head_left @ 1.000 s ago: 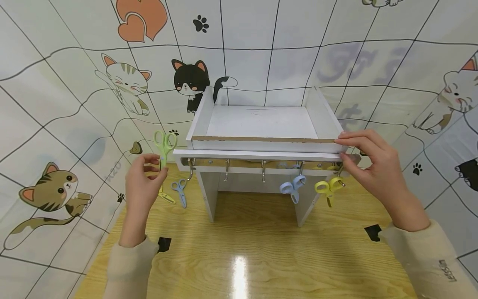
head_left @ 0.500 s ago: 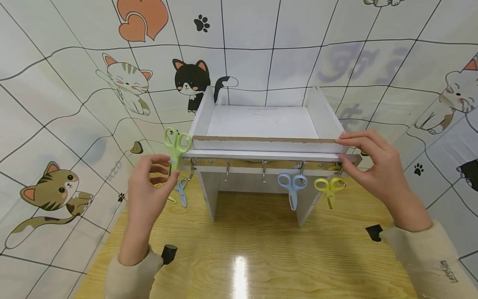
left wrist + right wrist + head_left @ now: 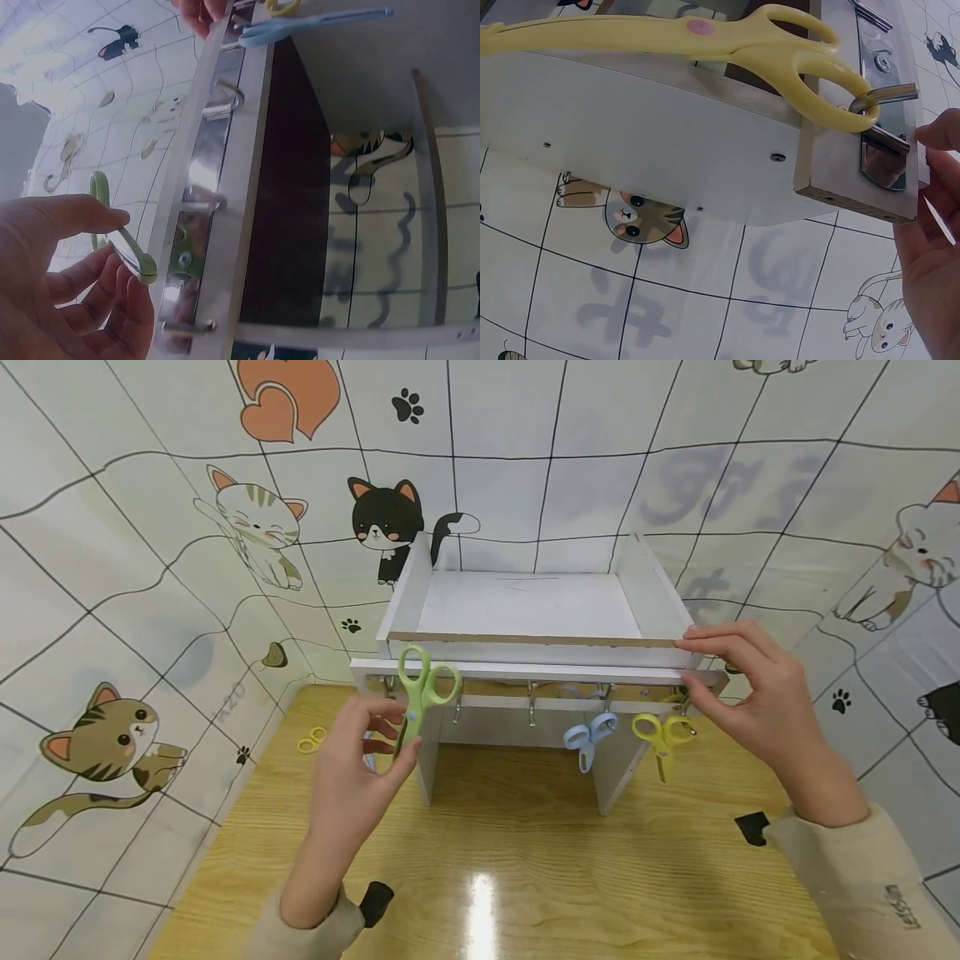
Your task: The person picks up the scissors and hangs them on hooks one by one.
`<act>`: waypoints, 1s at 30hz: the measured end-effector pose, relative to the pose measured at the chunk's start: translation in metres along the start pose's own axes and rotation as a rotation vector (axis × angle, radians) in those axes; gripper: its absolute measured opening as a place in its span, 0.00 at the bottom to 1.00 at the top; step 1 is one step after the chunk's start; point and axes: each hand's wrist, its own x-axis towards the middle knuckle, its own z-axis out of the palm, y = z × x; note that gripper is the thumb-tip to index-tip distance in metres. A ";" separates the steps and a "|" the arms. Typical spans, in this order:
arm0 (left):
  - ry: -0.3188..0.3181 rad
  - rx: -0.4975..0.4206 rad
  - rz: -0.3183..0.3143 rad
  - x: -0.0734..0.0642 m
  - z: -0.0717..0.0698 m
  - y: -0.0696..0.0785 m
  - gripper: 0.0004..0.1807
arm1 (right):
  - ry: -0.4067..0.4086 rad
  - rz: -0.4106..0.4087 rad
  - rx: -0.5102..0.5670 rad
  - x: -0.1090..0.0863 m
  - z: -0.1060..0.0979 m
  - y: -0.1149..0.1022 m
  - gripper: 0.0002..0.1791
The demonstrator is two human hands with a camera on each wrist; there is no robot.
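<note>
Left hand [image 3: 360,768], pinching one green scissors [image 3: 415,710], moved rightward; right hand [image 3: 761,693] grips shelf [image 3: 525,652] (two scissors [image 3: 663,747] hang).

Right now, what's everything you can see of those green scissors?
The light-green scissors look plastic, with two rounded handle loops and a pale dot at the pivot. They tilt, loops uppermost, pinched between thumb and fingers of the left hand, in front of the left part of the white shelf. Only that hand plainly touches them. The blades are mostly hidden.
</note>
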 end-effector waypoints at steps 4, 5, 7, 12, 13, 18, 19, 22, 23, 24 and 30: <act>-0.025 -0.025 0.029 -0.009 0.016 0.005 0.21 | 0.000 0.005 -0.001 0.000 0.000 -0.001 0.24; -0.030 -0.031 0.039 -0.011 0.020 0.006 0.21 | 0.000 0.007 -0.002 0.000 0.000 -0.001 0.23; -0.038 -0.038 0.053 -0.015 0.030 0.008 0.20 | 0.003 0.009 -0.003 0.000 0.000 -0.002 0.21; -0.027 -0.038 0.093 -0.027 0.054 0.012 0.20 | 0.012 0.017 0.003 0.000 0.001 -0.002 0.17; -0.022 -0.043 0.100 -0.030 0.059 0.013 0.20 | 0.014 0.020 0.005 0.000 0.001 -0.003 0.17; -0.007 -0.063 0.106 -0.042 0.081 0.010 0.21 | 0.020 0.022 0.011 0.000 0.001 -0.003 0.17; -0.004 -0.066 0.101 -0.045 0.085 0.009 0.21 | 0.020 0.020 0.013 0.000 0.001 -0.003 0.18; 0.002 -0.059 0.069 -0.051 0.095 0.005 0.20 | 0.020 0.015 0.018 0.000 0.001 -0.003 0.23; 0.004 -0.057 0.058 -0.052 0.098 0.004 0.20 | 0.021 0.015 0.019 0.000 0.002 -0.003 0.24; 0.005 -0.053 0.044 -0.052 0.101 0.003 0.20 | 0.020 0.014 0.020 0.000 0.002 -0.003 0.25; -0.011 -0.051 -0.053 -0.054 0.111 -0.002 0.21 | 0.014 0.019 0.017 0.000 0.002 -0.003 0.22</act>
